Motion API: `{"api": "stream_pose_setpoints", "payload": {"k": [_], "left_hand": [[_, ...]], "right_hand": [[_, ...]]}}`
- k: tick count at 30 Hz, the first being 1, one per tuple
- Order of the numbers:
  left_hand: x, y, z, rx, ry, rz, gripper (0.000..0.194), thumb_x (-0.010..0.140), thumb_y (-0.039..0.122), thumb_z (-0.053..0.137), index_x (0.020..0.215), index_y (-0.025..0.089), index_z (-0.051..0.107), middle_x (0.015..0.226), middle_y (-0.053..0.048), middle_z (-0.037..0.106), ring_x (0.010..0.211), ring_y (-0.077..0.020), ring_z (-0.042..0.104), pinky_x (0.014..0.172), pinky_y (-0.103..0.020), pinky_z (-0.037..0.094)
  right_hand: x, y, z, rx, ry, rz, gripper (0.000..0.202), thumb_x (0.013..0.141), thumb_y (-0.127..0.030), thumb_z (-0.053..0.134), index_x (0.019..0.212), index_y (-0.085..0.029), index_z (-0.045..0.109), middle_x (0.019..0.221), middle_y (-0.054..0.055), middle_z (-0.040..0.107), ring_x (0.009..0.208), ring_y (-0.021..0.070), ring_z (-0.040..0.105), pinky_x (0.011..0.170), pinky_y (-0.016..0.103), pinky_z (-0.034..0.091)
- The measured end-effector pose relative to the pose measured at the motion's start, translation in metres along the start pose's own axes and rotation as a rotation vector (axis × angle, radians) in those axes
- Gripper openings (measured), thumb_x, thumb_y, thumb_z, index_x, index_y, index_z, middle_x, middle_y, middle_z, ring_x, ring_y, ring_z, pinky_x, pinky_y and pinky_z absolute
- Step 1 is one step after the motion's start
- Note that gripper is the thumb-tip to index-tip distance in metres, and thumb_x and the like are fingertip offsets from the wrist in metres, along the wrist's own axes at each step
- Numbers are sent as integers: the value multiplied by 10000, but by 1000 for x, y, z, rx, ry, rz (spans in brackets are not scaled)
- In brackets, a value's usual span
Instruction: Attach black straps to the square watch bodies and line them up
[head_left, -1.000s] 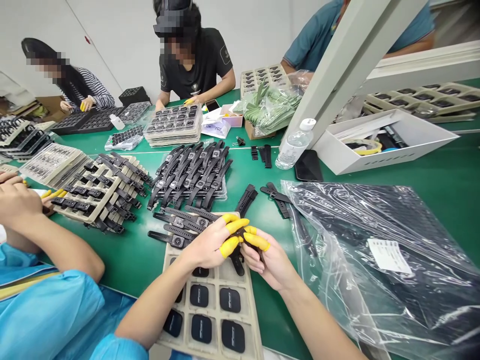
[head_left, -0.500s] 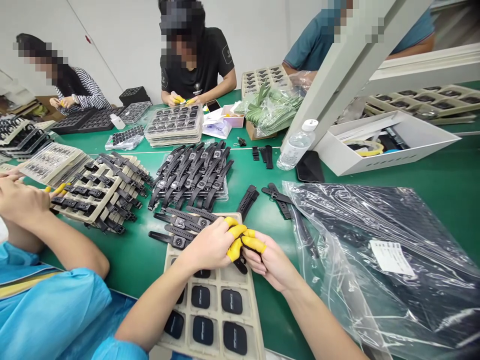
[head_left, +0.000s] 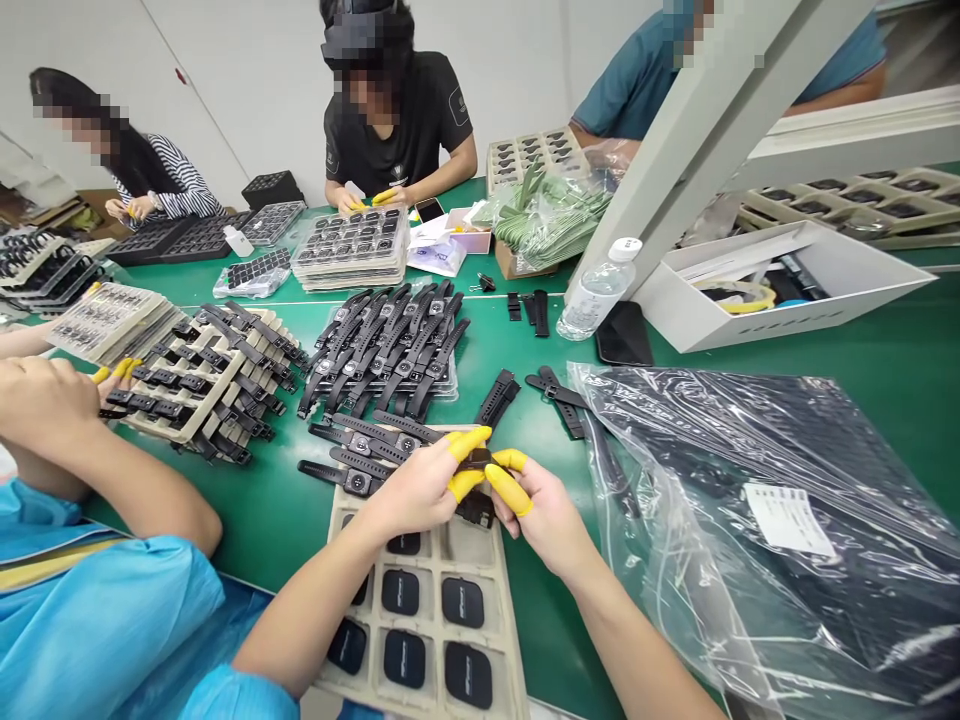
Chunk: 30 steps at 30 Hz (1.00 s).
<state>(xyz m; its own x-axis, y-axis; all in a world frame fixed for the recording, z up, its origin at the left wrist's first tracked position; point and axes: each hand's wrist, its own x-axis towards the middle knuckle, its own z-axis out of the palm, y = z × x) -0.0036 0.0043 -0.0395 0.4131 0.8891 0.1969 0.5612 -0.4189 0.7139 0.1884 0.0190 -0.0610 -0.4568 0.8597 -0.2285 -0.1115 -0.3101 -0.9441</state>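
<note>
Yellow finger cots cover fingertips of both my hands. My left hand (head_left: 426, 482) pinches a small black smartwatch (head_left: 477, 460) between thumb and forefinger. From the other side my right hand (head_left: 541, 508) grips it too, thumb and forefinger closed at its edge; the fingers hide much of it. Beneath them is a cream compartment tray (head_left: 511, 640), with square black watch faces (head_left: 463, 602) lying in its pockets. Across the tray's far end lie watches with black straps (head_left: 360, 482), backs up. A loose black strap (head_left: 498, 398) rests just beyond my hands.
Strapped watches (head_left: 386, 345) are piled behind the tray, with another stack (head_left: 210, 380) to the left beside a co-worker's arm (head_left: 142, 460). At right lie a large plastic bag (head_left: 750, 480), a bottle (head_left: 600, 290), a phone (head_left: 625, 335) and a white box (head_left: 787, 290). Several people sit around the table.
My fingers have shifted on the watch: the left forefinger is straighter and higher, and the right thumb has turned. More of the black piece shows between them.
</note>
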Motion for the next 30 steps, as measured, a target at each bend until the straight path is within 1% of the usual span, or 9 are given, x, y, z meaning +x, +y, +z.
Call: {"api": "stream_pose_setpoints", "payload": {"k": [2,5,7,13,19,23,25,27,30], "left_hand": [[0,-3,2,-47,114,-44,487,1047,227,473,1533,220,456,1422,-144,648,1333,-254,633,1136,-433,543],[2,-5,2,-165,312,-178,429,1036,243,520,1463,207,536,1324,-121,706,1238,-236,684,1106,-411,554],[4,-4,1,-252,350,-254,402,1024,270,563,1420,200,575,1275,-108,729,1191,-229,702,1087,-401,560],[7,2,-1,-414,293,-339,391,1004,299,598,1383,205,619,1313,-113,717,1302,-260,645,1164,-448,495],[9,-1,3,-536,292,-415,431,973,312,630,1388,196,611,1338,-113,701,1255,-259,665,1119,-427,529],[11,-4,4,-605,286,-442,443,960,327,640,1373,169,613,1319,-120,708,1233,-262,676,1074,-401,562],[12,-4,4,-620,278,-431,436,956,324,645,1359,160,619,1331,-124,703,1245,-261,671,1085,-394,555],[12,-4,5,-614,246,-403,430,952,312,652,1351,154,624,1353,-127,693,1270,-260,659,1114,-391,535],[12,-4,4,-580,179,-365,438,953,290,662,1367,156,615,1366,-120,688,1304,-256,641,1153,-396,504]], "right_hand": [[0,-3,0,-47,-8,-3,544,846,-748,679,863,-220,549,495,-85,459,413,88,365,430,242,312],[0,-9,-1,-83,-16,-36,539,855,-747,668,871,-217,573,499,-83,437,423,94,349,424,253,283],[0,-11,-1,-103,-9,-66,527,862,-735,671,883,-215,587,508,-80,435,433,98,347,425,261,272],[0,-11,-2,-140,30,-86,491,876,-690,670,917,-206,603,563,-53,497,476,118,389,458,278,324],[1,-4,-4,-165,64,-93,446,880,-635,678,951,-200,613,570,-50,509,499,131,412,478,282,362],[3,1,-7,-177,99,-121,405,869,-592,698,960,-204,626,602,-35,539,581,174,545,556,305,471],[5,4,-9,-214,118,-141,376,874,-565,692,966,-205,633,707,9,631,678,200,622,644,335,529],[5,6,-13,-284,134,-173,354,887,-535,675,1007,-204,644,882,63,713,794,221,672,749,366,558],[3,9,-19,-459,143,-198,388,914,-468,652,1197,-204,638,1042,89,738,886,232,688,814,377,552]]}}
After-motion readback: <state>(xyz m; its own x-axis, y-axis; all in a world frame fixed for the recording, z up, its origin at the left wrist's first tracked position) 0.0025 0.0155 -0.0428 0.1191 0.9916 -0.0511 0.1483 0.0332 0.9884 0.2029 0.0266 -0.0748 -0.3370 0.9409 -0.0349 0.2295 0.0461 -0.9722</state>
